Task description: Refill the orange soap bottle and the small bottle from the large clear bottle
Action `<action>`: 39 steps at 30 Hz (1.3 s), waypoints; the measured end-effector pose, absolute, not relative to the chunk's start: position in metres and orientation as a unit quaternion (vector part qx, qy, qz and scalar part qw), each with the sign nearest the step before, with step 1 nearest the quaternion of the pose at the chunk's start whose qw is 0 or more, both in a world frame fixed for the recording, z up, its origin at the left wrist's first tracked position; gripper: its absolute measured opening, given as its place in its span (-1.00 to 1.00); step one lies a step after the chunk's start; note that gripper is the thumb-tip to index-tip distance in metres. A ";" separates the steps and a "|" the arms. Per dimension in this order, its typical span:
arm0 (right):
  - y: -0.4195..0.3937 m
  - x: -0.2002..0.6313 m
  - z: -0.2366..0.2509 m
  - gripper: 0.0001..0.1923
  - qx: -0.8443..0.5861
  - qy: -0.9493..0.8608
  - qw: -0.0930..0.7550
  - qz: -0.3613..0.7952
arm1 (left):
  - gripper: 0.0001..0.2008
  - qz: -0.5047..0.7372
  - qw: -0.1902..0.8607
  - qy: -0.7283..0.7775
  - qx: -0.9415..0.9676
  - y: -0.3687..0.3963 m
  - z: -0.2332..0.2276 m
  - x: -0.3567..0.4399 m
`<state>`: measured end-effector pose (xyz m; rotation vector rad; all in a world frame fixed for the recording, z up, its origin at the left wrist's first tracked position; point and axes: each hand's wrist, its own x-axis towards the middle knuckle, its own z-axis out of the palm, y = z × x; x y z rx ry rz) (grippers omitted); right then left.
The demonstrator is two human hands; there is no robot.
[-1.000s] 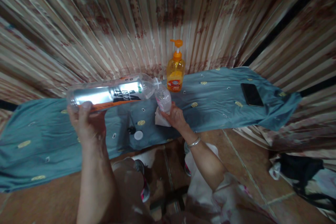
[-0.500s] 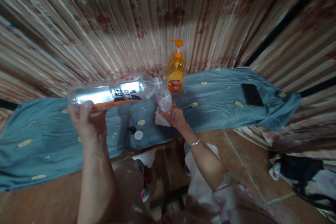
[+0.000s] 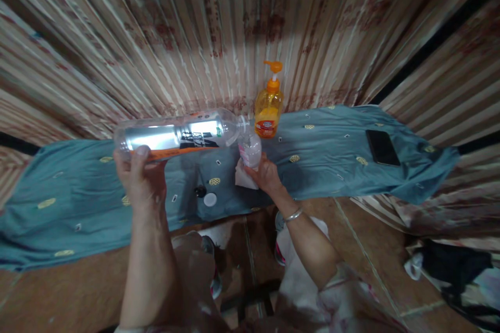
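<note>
A large clear plastic bottle (image 3: 175, 135) with a silver and orange label lies sideways in the air, its base gripped by my left hand (image 3: 141, 177). Its open neck points right and meets the mouth of a small clear bottle (image 3: 250, 151) with a pinkish label. Around that small bottle the fingers of my right hand (image 3: 266, 173) are closed. A pale folded tissue or cloth (image 3: 245, 179) shows just under the small bottle. On the bench below sit a black cap (image 3: 200, 191) and a round white lid (image 3: 210, 199).
An orange pump bottle (image 3: 269, 112) stands at the bench's back edge, right behind the small bottle. A black phone (image 3: 383, 147) lies to the right on the teal cloth (image 3: 332, 166). Pleated curtains (image 3: 234, 36) hang behind. A dark bag (image 3: 455, 265) is on the floor at right.
Both hands and bottles keep nearly the same pose. The whole scene has shifted slightly right in view, and the small bottle looks a little more upright.
</note>
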<state>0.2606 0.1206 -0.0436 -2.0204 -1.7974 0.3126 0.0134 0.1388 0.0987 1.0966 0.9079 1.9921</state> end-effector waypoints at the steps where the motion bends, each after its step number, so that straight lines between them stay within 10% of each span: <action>1: 0.121 0.260 -0.044 -0.37 -0.726 -0.647 0.208 0.109 | -0.36 0.766 0.336 0.353 0.420 0.139 0.097 0.012; 39: 0.120 0.260 -0.037 -0.40 -0.740 -0.634 0.196 0.112 | -0.30 0.767 0.335 0.341 0.429 0.143 0.091 0.007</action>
